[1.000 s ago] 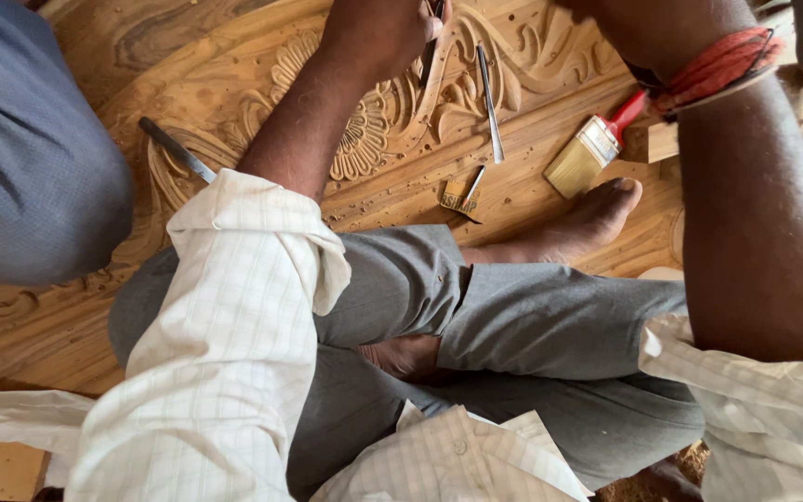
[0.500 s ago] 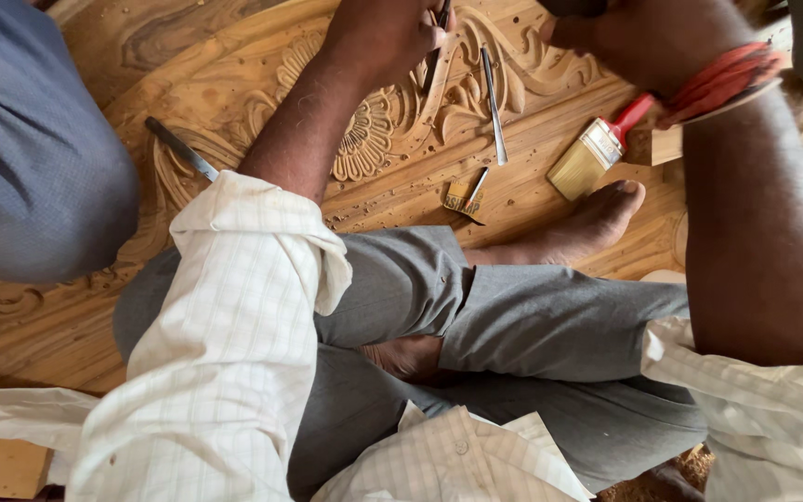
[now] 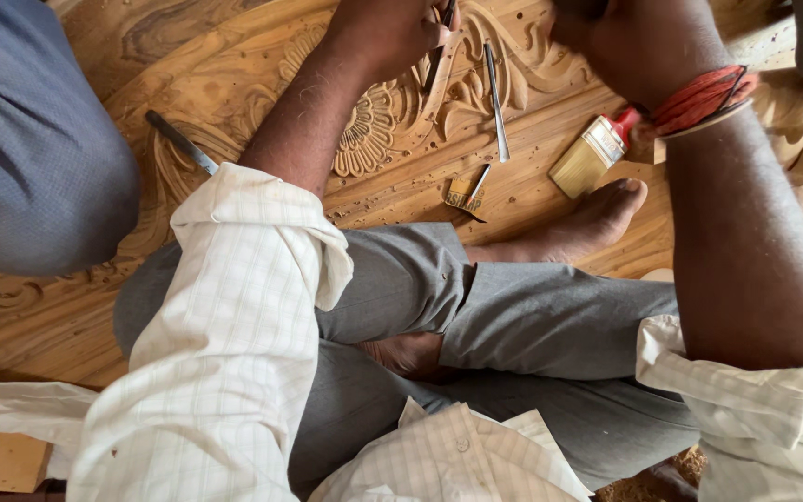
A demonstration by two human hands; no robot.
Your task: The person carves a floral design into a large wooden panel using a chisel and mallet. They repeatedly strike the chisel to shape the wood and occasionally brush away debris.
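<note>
Overhead, left hand [image 3: 388,33] gripping chisel [image 3: 440,42].

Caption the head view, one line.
Left hand holds a slim metal chisel on the carved wooden panel; right hand is raised beside it.

Cream checked shirt sleeve [image 3: 225,325], grey trousers [image 3: 513,316], red wrist threads [image 3: 699,98], tan floral-carved panel [image 3: 364,130]

A woodcarving workshop, worked on the floor — the person sits cross-legged, bare foot [image 3: 587,223] resting on a large carved panel [image 3: 188,84] of flowers and scrolls. Chisels [image 3: 495,98] lie loose on the panel near its far edge, a brush [image 3: 592,153] beside them — wood chips speckle the surface, and an offcut block [image 3: 9,460] sits by the near left corner.
</note>
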